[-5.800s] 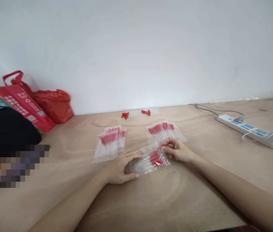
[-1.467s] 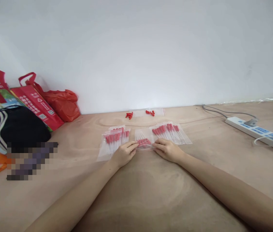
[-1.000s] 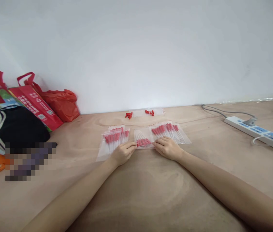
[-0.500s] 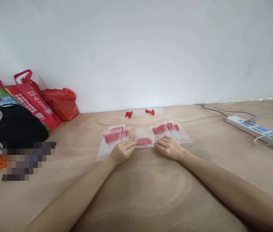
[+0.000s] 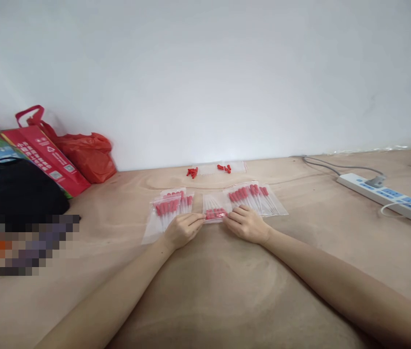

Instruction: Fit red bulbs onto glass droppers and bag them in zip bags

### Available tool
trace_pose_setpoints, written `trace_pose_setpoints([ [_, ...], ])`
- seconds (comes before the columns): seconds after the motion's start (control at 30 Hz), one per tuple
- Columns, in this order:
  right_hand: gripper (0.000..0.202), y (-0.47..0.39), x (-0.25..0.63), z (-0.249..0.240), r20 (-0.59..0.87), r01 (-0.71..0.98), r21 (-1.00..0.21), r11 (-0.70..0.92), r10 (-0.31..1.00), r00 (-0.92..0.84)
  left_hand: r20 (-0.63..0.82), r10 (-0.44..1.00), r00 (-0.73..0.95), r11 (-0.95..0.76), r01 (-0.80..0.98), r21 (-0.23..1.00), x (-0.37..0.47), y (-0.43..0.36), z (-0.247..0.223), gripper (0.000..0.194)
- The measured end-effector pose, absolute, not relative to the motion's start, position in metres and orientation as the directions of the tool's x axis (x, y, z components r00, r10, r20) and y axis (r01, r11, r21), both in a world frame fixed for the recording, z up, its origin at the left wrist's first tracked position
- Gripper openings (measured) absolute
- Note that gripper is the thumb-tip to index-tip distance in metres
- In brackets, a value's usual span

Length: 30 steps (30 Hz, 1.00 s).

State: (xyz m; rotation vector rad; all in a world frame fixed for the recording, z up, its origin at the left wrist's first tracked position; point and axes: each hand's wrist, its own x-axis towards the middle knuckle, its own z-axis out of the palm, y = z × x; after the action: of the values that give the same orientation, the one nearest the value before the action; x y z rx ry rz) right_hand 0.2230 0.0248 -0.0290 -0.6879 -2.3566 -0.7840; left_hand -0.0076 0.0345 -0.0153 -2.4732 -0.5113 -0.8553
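A small clear bag (image 5: 215, 202) with several red-ended droppers lies between my hands, its red ends toward me. My left hand (image 5: 184, 230) pinches the bag's near left corner. On the near right edge of the same bag are the closed fingers of my right hand (image 5: 246, 225). Beyond my left hand lie overlapping clear bags (image 5: 168, 207) of red-ended droppers. More such bags (image 5: 251, 195) are spread beyond my right hand, red ends away from me.
Loose red caps (image 5: 192, 172) and a clear bag (image 5: 239, 167) lie near the wall. At the right is a white power strip (image 5: 390, 195) with cables. Red shopping bags (image 5: 89, 155) and a black drawstring bag (image 5: 26, 194) stand at the left on the wooden table (image 5: 205, 291).
My right hand has slid left along the near edge of the middle bag, closer to my left hand. My left hand keeps its hold at the corner. The view has shifted slightly.
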Motion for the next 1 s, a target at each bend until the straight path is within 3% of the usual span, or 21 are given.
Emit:
trace_pose_setpoints([
  [0.4,0.023,0.0289,0.2149,-0.0293,0.708,0.591,0.357,0.723,0.203,-0.677,0.64,0.125,0.758,-0.805,0.455,-0.381,0.0017,0.0331,-0.0072,0.019],
  [1.0,0.02,0.025,0.2124,-0.0262,0.741,0.557,0.33,0.762,0.157,-0.653,0.69,0.103,0.717,-0.86,0.413,-0.301,0.0025,0.0345,-0.0116,0.014],
])
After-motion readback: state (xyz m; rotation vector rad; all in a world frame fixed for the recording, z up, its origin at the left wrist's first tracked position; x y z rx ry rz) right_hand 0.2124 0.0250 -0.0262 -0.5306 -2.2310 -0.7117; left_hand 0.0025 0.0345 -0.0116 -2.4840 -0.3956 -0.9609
